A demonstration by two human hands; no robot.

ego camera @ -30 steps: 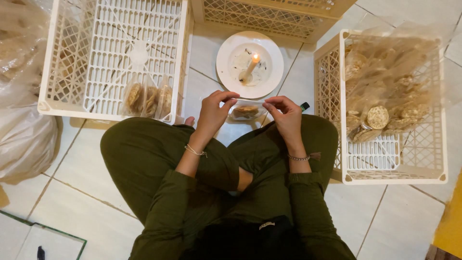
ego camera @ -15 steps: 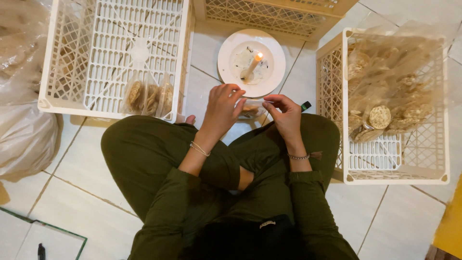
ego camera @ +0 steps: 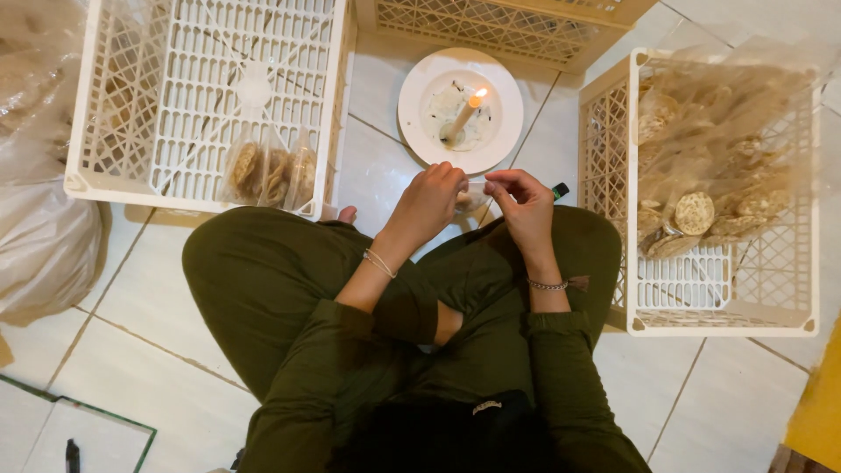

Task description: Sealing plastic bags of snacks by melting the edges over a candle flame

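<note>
- Between my two hands, just above my crossed legs, sits a small clear plastic packet [ego camera: 474, 200] with something pale brown inside; most of it is hidden by my fingers.
- My left hand [ego camera: 431, 200] is curled shut on the packet's left end, knuckles up, a thin bracelet at the wrist.
- My right hand [ego camera: 521, 203] pinches the packet's right end between thumb and forefinger, the other fingers bent loosely; a chain bracelet sits on that wrist.
- Both hands are close together, nearly touching, joined by the packet.
- Just beyond my hands a white plate [ego camera: 420, 131] lies on the tiled floor [ego camera: 149, 289], and on it a short candle [ego camera: 464, 116] leans, lit, in a spread of wax.
- At my right, a white crate [ego camera: 727, 302] holds a heap of clear bags with round brown crackers [ego camera: 694, 213].
- At my left, a second white crate [ego camera: 210, 105] holds a few filled packets [ego camera: 272, 171] standing against its near wall.
- A small dark object [ego camera: 560, 189] pokes out just behind my right hand; I cannot tell what it is.
- Further left lies a large crumpled plastic sack [ego camera: 39, 245].
</note>
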